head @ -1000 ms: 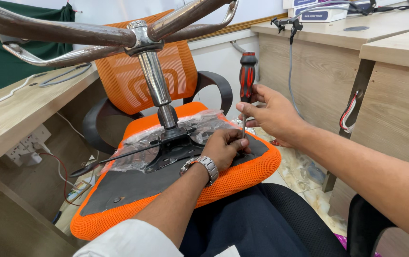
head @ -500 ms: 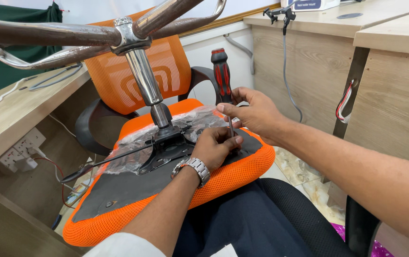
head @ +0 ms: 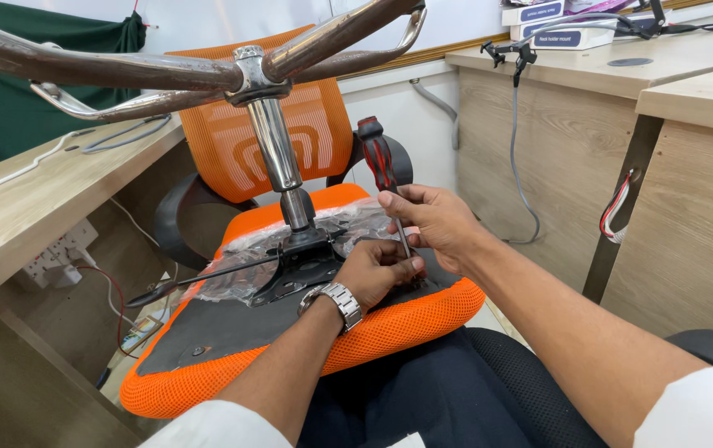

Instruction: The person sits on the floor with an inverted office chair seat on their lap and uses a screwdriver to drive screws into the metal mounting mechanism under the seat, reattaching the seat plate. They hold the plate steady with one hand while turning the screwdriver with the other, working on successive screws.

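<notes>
An orange mesh office chair lies upside down across my lap, its seat underside [head: 232,332] facing up. A black metal mechanism plate [head: 303,270] wrapped in clear plastic sits at its middle, with the chrome column [head: 278,158] and star base [head: 124,70] rising from it. My right hand [head: 431,220] grips a red and black screwdriver [head: 377,162], held upright with its tip down at the plate's right edge. My left hand [head: 377,270], with a metal wristwatch [head: 336,303], pinches the shaft close to the tip, fingers closed around it.
A wooden desk [head: 33,207] runs along the left with a power strip [head: 58,253] and cables below. Another wooden desk [head: 622,124] stands at right, with boxes, a hanging grey cable and a red-white wire loop. A black lever [head: 207,278] sticks out left from the mechanism.
My view shifted a little. The screwdriver now stands more upright, and my left hand has closed in on its shaft by the tip.
</notes>
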